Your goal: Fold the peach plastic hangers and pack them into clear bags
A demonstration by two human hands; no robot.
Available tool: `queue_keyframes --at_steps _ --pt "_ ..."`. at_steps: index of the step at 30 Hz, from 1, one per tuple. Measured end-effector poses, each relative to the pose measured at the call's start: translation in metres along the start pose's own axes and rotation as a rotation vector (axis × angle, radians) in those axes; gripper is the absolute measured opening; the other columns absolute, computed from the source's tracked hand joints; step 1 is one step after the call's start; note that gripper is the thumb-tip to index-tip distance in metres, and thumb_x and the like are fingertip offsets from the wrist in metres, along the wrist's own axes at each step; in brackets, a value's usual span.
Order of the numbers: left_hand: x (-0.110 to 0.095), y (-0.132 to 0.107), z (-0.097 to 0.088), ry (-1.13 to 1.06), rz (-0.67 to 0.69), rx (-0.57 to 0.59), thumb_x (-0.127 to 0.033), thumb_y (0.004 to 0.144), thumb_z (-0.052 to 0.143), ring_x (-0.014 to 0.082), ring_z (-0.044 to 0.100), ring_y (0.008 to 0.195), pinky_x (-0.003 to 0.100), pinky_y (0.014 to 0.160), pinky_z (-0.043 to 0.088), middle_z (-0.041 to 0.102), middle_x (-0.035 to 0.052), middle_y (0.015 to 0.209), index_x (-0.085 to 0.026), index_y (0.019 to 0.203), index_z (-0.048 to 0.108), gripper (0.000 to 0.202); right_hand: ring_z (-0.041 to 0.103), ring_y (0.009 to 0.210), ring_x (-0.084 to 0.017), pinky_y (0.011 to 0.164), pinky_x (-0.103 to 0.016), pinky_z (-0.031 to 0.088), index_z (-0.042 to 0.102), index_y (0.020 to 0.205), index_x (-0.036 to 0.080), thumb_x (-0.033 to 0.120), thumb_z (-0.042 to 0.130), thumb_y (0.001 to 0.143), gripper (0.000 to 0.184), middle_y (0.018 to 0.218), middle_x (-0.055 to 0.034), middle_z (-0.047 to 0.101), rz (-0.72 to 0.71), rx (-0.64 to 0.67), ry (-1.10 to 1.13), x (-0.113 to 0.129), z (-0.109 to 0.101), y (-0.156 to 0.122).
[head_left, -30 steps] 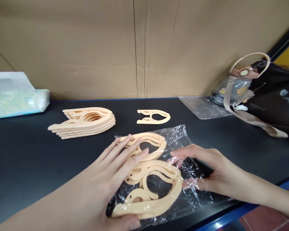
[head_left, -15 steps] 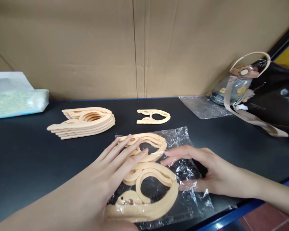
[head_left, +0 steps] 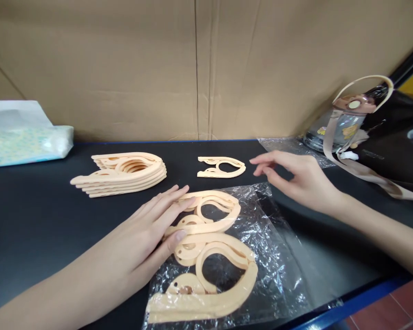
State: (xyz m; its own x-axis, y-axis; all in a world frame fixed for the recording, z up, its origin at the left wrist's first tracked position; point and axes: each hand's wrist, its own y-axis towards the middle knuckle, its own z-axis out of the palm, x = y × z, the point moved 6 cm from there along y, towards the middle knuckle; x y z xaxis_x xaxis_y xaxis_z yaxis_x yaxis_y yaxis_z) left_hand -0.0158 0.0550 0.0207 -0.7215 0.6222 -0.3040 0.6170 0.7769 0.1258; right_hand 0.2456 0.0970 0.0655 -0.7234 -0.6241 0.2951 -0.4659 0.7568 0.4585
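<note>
My left hand (head_left: pixel 147 231) lies flat, fingers stretched out, on peach plastic hanger parts (head_left: pixel 211 256) inside a clear plastic bag (head_left: pixel 271 256) near the front edge of the black table (head_left: pixel 37 220). My right hand (head_left: pixel 292 176) hovers above the table with its fingers apart and empty, fingertips close to a single small peach hanger piece (head_left: pixel 221 167). A stack of the same peach hanger parts (head_left: pixel 122 174) lies to the left.
A tissue pack (head_left: pixel 24 142) sits at the far left. At the right stand a clear bottle with a strap (head_left: pixel 347 121), a black bag (head_left: pixel 395 146) and another clear plastic bag (head_left: pixel 285 145). A cardboard wall (head_left: pixel 192 68) closes the back. The blue table edge (head_left: pixel 358 298) runs at lower right.
My right hand left the bag and moved up and back toward the single hanger piece. My left hand slid slightly left on the bagged parts.
</note>
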Motion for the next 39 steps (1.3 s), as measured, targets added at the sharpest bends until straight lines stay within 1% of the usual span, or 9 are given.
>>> queue_keyframes --at_steps 2,5,7,11,16,20,24,29,39 --pt "0.001 0.0 -0.001 0.005 -0.005 0.009 -0.044 0.1 0.044 0.0298 0.03 0.148 0.049 0.117 0.034 0.03 -0.0044 0.163 -0.037 0.153 0.032 0.055 0.067 0.096 -0.022 0.089 -0.04 0.053 0.058 0.122 0.02 0.026 0.051 0.094 0.029 0.105 -0.0072 0.072 -0.023 0.047 -0.035 -0.009 0.007 0.018" --pt "0.003 0.001 -0.001 -0.011 -0.013 0.024 -0.047 0.099 0.046 0.0308 0.031 0.147 0.051 0.116 0.036 0.03 -0.0043 0.162 -0.039 0.152 0.035 0.055 0.059 0.119 -0.029 0.101 -0.048 0.047 0.05 0.136 0.016 0.041 0.059 0.092 0.051 0.132 -0.0132 0.062 -0.035 0.201 -0.056 -0.02 0.029 0.041" --pt "0.003 0.002 0.0 -0.04 -0.026 0.014 -0.048 0.1 0.043 0.03 0.031 0.147 0.052 0.116 0.036 0.032 -0.0034 0.162 -0.038 0.15 0.038 0.051 0.056 0.125 -0.032 0.104 -0.051 0.044 0.048 0.139 0.015 0.048 0.061 0.089 0.061 0.14 -0.015 0.057 -0.046 0.292 -0.05 -0.023 0.043 0.052" --pt "0.001 0.001 0.002 -0.082 -0.048 -0.047 -0.049 0.102 0.038 0.0297 0.031 0.147 0.051 0.117 0.035 0.037 -0.0021 0.16 -0.037 0.147 0.044 0.047 0.059 0.121 -0.031 0.101 -0.049 0.046 0.05 0.135 0.016 0.048 0.065 0.086 0.06 0.137 -0.0142 0.06 -0.06 0.38 -0.022 -0.025 0.06 0.065" --pt "0.002 -0.003 0.003 -0.021 -0.026 -0.047 -0.046 0.103 0.036 0.0269 0.023 0.151 0.051 0.12 0.029 0.033 -0.0049 0.161 -0.038 0.15 0.037 0.048 0.064 0.105 -0.029 0.092 -0.046 0.049 0.045 0.138 0.015 0.044 0.069 0.078 0.071 0.118 -0.013 0.066 -0.05 0.355 -0.077 -0.025 0.06 0.066" --pt "0.0 -0.006 0.002 0.034 0.076 -0.016 -0.05 0.1 0.045 0.0295 0.021 0.151 0.053 0.12 0.026 0.024 -0.0029 0.164 -0.037 0.155 0.027 0.06 0.063 0.098 -0.028 0.088 -0.044 0.049 0.043 0.138 0.014 0.039 0.068 0.075 0.072 0.111 -0.0116 0.065 -0.002 0.281 -0.105 -0.027 0.048 0.057" --pt "0.001 -0.006 0.0 0.036 0.078 -0.032 -0.054 0.097 0.048 0.0312 0.022 0.15 0.053 0.12 0.026 0.022 -0.0006 0.165 -0.035 0.156 0.024 0.066 0.063 0.099 -0.028 0.089 -0.045 0.049 0.042 0.136 0.016 0.04 0.069 0.073 0.072 0.113 -0.0113 0.065 0.063 0.226 -0.089 -0.032 0.03 0.043" --pt "0.001 -0.005 0.004 0.102 0.129 0.093 -0.053 0.095 0.052 0.0334 0.015 0.151 0.055 0.119 0.028 0.012 0.0006 0.167 -0.034 0.159 0.012 0.078 0.063 0.106 -0.03 0.093 -0.048 0.049 0.044 0.133 0.018 0.039 0.069 0.071 0.071 0.116 -0.0115 0.064 0.084 0.164 -0.145 -0.033 0.006 0.02" --pt "-0.012 -0.006 0.002 0.15 0.241 0.079 -0.054 0.094 0.055 0.0331 0.018 0.151 0.052 0.115 0.035 0.013 0.0035 0.166 -0.03 0.16 0.002 0.088 0.066 0.106 -0.029 0.091 -0.044 0.054 0.042 0.136 0.024 0.039 0.067 0.074 0.068 0.121 -0.0099 0.063 0.017 0.004 -0.326 -0.013 -0.048 -0.061"
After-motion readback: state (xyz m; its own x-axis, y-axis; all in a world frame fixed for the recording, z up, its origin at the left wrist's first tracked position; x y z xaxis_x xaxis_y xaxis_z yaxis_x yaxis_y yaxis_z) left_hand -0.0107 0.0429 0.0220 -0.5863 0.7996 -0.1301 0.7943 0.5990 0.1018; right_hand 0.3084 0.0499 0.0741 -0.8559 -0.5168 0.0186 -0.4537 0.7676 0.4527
